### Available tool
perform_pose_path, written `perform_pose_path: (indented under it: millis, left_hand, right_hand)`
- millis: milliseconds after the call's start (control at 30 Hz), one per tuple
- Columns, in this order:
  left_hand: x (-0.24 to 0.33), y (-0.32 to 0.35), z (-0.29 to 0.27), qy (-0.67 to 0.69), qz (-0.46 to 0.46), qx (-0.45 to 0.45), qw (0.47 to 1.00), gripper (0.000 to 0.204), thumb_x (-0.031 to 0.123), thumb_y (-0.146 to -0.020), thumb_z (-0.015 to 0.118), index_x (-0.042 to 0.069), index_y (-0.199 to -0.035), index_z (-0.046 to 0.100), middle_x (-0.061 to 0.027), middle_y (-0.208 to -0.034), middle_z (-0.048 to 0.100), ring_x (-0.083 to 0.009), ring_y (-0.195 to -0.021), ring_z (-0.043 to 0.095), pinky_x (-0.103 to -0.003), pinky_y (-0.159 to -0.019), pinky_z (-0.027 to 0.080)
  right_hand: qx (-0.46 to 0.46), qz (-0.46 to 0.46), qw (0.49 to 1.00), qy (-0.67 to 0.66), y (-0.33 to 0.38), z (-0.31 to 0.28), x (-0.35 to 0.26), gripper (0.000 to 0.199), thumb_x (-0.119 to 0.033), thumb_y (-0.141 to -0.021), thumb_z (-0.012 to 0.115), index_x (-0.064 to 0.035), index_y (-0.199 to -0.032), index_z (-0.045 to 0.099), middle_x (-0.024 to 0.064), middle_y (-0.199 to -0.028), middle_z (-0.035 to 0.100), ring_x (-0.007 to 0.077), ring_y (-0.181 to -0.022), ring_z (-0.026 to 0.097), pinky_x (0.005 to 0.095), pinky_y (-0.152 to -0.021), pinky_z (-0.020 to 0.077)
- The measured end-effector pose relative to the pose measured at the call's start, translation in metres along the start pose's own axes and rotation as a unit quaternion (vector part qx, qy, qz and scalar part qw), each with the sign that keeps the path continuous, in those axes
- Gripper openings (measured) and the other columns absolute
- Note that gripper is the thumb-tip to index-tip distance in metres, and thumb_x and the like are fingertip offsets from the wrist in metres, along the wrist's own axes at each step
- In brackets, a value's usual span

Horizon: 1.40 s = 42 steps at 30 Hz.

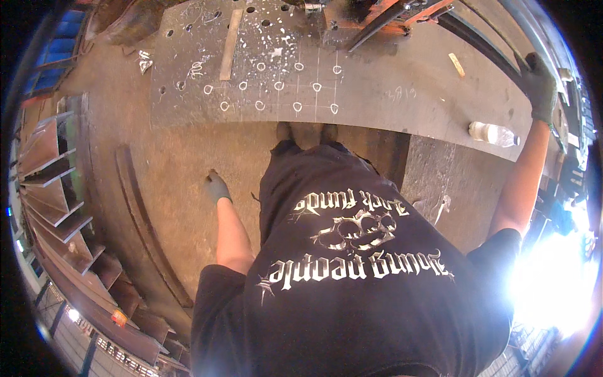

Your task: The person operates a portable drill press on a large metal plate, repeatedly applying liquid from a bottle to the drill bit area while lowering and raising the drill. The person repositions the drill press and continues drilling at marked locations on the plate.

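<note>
My left hand [217, 187], in a grey glove, hangs low beside my body over the brown floor. Its fingers are curled in, and whatever they may hold is too small to make out. Out to the far right, my gloved right hand [541, 88] is raised with its fingers closed around a long dark metal bar [483, 44]. Ahead of me lies a wide steel plate [370, 88] with drilled holes at the far left, chalk circles and thin chalk lines. A flat metal strip [232, 44] rests across its left part. Near my right arm a clear plastic bottle [494, 134] lies on its side.
A small yellowish strip [456, 65] lies on the plate's right part. Orange and black metal framework [389, 19] stands at the far edge. Stacked steel beams [56, 195] line the left side. A long narrow bar [147, 220] lies on the floor at left.
</note>
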<state>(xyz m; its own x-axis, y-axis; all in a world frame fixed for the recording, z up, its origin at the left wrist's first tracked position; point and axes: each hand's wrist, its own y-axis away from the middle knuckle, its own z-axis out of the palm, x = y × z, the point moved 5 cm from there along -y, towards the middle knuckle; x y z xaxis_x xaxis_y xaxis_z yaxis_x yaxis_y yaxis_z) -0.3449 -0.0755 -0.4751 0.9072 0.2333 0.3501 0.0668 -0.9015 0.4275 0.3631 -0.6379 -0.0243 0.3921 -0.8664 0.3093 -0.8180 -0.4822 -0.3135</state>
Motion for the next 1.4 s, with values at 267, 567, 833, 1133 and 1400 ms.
perform_pose_path:
  millis: [267,567,833,1133,1400]
  left_hand:
    - [0.11,0.014,-0.087,0.052,0.195,0.17,0.965,0.052,0.046,-0.105,0.055,-0.001,-0.113,0.074,-0.0204,-0.116,0.075,-0.0388,-0.107,0.069,-0.049,-0.092,0.053]
    - [0.368,0.137,0.008,0.004,0.63,0.035,0.776,0.048,0.023,-0.092,0.077,0.007,-0.135,0.063,-0.0197,-0.139,0.064,-0.0396,-0.128,0.06,-0.048,-0.111,0.046]
    - [0.456,0.113,0.158,-0.254,0.704,0.179,0.638,0.068,0.048,-0.094,0.069,0.015,-0.151,0.054,-0.0221,-0.168,0.036,-0.0506,-0.153,0.031,-0.06,-0.125,0.028]
    - [0.433,0.133,0.019,0.369,0.315,-0.149,0.862,0.069,0.061,-0.102,0.055,0.002,-0.137,0.059,-0.0197,-0.119,0.07,-0.0318,-0.1,0.07,-0.046,-0.088,0.055]
    - [0.479,0.258,-0.139,0.65,0.321,-0.26,0.638,0.056,0.054,-0.105,0.051,0.004,-0.127,0.066,-0.0104,-0.101,0.073,-0.021,-0.078,0.066,-0.029,-0.063,0.051]
  right_hand:
    - [0.104,0.147,0.976,-0.121,0.049,0.096,-0.082,0.041,-0.052,-0.09,0.076,-0.0152,-0.108,0.08,0.0116,-0.084,0.077,0.0303,-0.078,0.077,0.0419,-0.068,0.0577]
    - [-0.196,0.236,0.328,-0.893,0.111,0.102,-0.498,0.045,-0.047,-0.106,0.059,-0.0151,-0.078,0.045,-0.0005,-0.065,0.039,0.0155,-0.057,0.039,0.0364,-0.056,0.0363]
    - [-0.236,0.21,0.277,-0.907,0.101,0.06,-0.502,0.048,-0.044,-0.107,0.057,-0.0158,-0.073,0.037,-0.0008,-0.063,0.032,0.0154,-0.058,0.033,0.0342,-0.06,0.0313]
    - [-0.327,0.259,0.438,-0.796,0.107,0.091,-0.434,0.036,-0.037,-0.106,0.061,-0.006,-0.088,0.061,0.0007,-0.076,0.052,0.0136,-0.073,0.052,0.0316,-0.07,0.0464]
    - [-0.292,0.176,0.608,-0.717,0.104,0.172,-0.313,0.039,-0.04,-0.109,0.059,-0.0021,-0.1,0.064,0.0002,-0.086,0.061,0.0113,-0.078,0.056,0.0302,-0.074,0.0477]
